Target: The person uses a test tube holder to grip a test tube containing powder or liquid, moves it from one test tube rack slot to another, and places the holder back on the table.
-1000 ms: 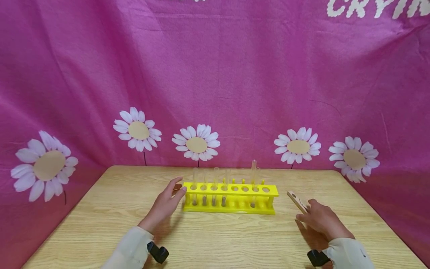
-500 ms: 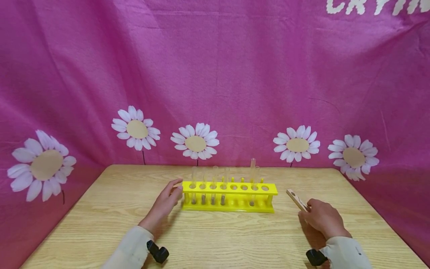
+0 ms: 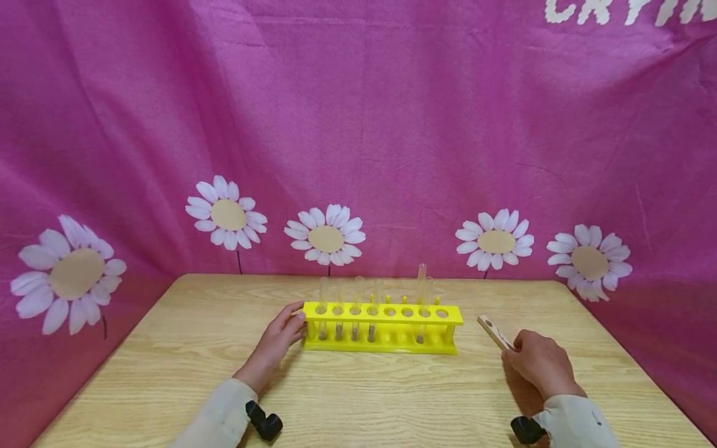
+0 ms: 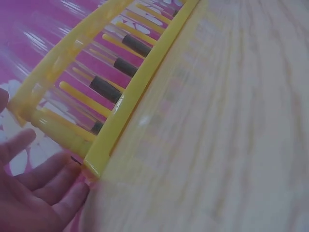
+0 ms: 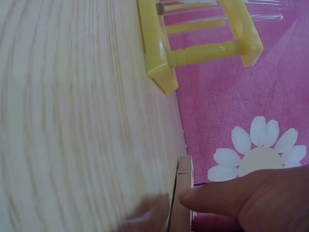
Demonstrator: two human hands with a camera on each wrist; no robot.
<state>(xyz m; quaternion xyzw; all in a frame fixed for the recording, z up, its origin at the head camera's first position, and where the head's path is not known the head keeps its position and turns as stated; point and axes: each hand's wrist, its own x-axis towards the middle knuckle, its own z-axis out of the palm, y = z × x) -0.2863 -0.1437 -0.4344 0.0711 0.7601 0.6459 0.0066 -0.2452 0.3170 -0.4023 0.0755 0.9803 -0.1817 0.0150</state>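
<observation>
A yellow test tube rack [image 3: 386,315] stands on the table, with several clear test tubes upright in its left holes. Dark material sits at the bottoms of these tubes [image 4: 104,88]. Further right in the rack rises a taller tube [image 3: 422,286]. My left hand [image 3: 278,336] is at the rack's left end, its fingers loosely extended and touching the end or very close to it. To the right of the rack, my right hand [image 3: 540,361] pinches a wooden test tube holder [image 3: 494,333] by its near end. In the right wrist view, the thumb [image 5: 217,195] presses on the wood.
The light wood-grain table [image 3: 370,398] carries the rack and both hands. Behind it and at its sides hangs a pink cloth [image 3: 358,124] printed with white daisies. Yellow pegs [image 3: 404,300] stick up along the rack's back.
My left fingers and thumb have shifted slightly at the rack's end. My right thumb, earlier spread below the wooden test tube holder, has closed in against it. The rack stays in place.
</observation>
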